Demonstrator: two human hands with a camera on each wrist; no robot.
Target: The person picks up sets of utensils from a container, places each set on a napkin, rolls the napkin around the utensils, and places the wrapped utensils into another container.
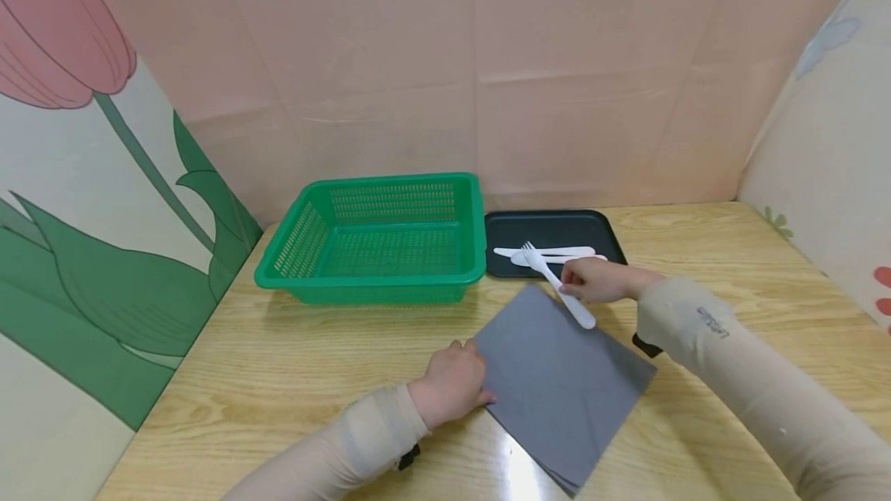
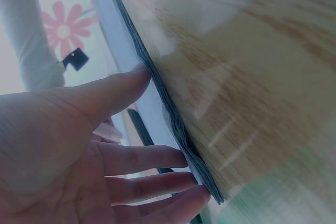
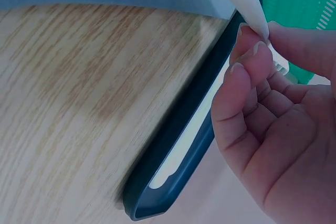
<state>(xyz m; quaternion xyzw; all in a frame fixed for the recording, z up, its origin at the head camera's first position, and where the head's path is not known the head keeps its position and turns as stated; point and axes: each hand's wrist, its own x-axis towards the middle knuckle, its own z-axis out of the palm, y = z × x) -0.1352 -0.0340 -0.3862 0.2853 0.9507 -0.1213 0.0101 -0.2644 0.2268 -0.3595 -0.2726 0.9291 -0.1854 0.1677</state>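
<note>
Right hand [image 1: 592, 280], forearm angled inward, pinches the white fork [image 1: 547, 272] over the gray napkin [image 1: 564, 385], tines over the black tray [image 1: 543, 229]. Left hand [image 1: 451, 382], fingers extended, touches the napkin's edge; fork-to-napkin contact is unclear.

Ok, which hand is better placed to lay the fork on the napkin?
Probably the right hand: it pinches the fork near the napkin, while the left hand touches the napkin's edge.
</note>
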